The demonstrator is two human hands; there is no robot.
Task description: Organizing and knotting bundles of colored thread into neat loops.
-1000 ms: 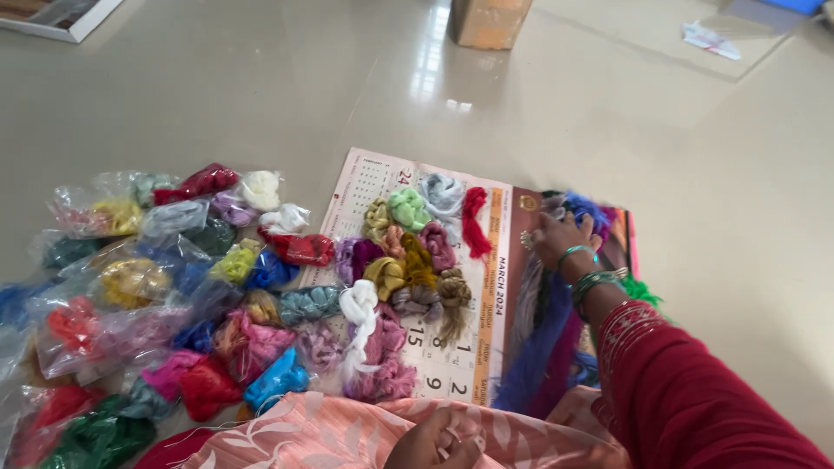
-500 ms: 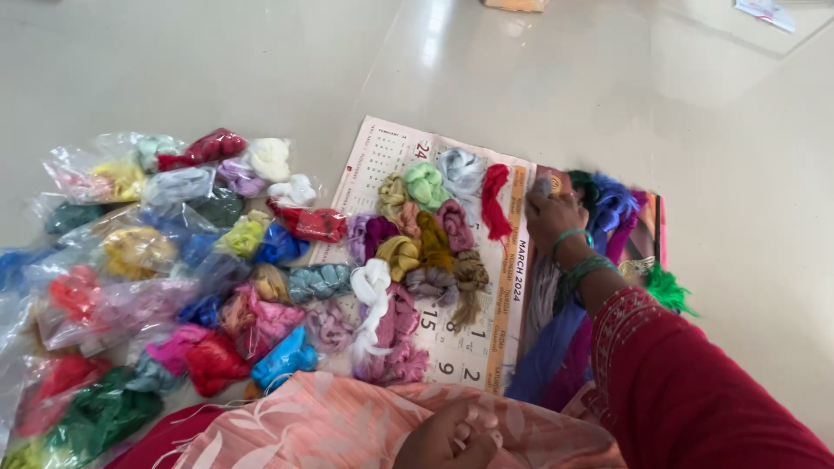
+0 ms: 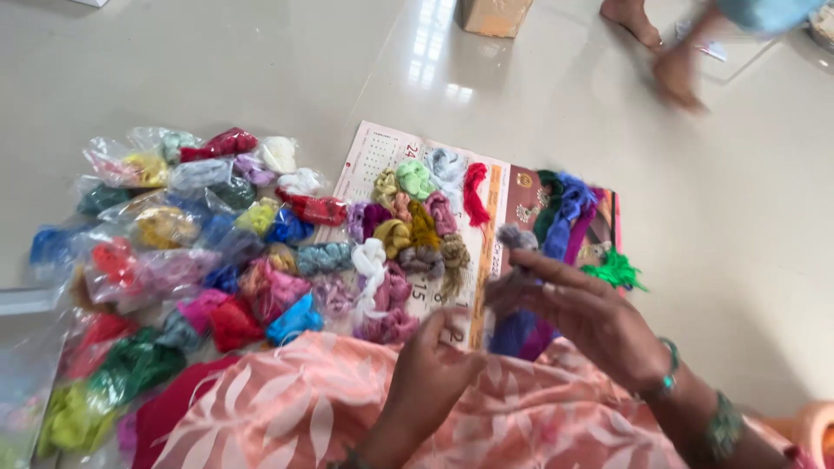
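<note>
My left hand [image 3: 430, 365] hovers over my pink leaf-print lap, fingers curled shut at the near edge of a calendar sheet [image 3: 382, 152]; I see nothing in it. My right hand [image 3: 582, 313] is blurred, its fingers stretched left over blue and purple thread skeins [image 3: 565, 208]. A small grey skein [image 3: 519, 236] lies just past its index finger. Whether the fingers grip any thread is unclear. Several coloured skeins [image 3: 408, 226] lie on the calendar, a red one [image 3: 473, 193] among them.
Many bagged thread skeins [image 3: 165, 226] spread over the pale tiled floor to the left. A green skein [image 3: 615, 271] lies right of the calendar. Another person's bare feet [image 3: 660, 43] and a cardboard box [image 3: 495, 16] are at the top.
My right hand has drawn back from the far blue skeins toward my lap. My left hand has risen to the calendar's near edge. Another person's feet have come into view.
</note>
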